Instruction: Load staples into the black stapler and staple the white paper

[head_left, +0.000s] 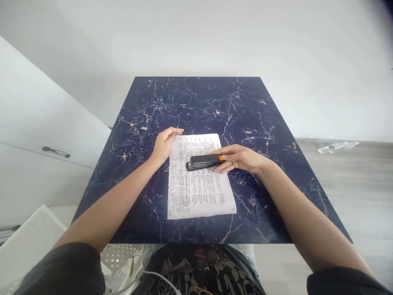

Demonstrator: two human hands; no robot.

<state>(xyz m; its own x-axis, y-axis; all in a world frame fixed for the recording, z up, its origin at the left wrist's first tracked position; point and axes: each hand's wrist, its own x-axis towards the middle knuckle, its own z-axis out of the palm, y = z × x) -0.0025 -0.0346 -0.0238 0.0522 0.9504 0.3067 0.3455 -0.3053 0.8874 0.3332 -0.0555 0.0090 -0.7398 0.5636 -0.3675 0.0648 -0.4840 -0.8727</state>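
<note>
A printed sheet of paper point(199, 188) lies on a dark blue marbled table point(196, 106). A black stapler with an orange end point(203, 161) rests across the upper half of the sheet. My right hand point(241, 158) grips the stapler's orange end with closed fingers. At the sheet's top left corner sits my left hand point(165, 143), fingers curled, their tips touching the paper's edge. Whether it pinches the paper I cannot make out.
A small pale object point(144, 128) lies on the table to the left of my left hand. A white cabinet with a dark handle point(55, 152) stands at the left. A clear plastic item point(337, 146) lies on the floor at the right.
</note>
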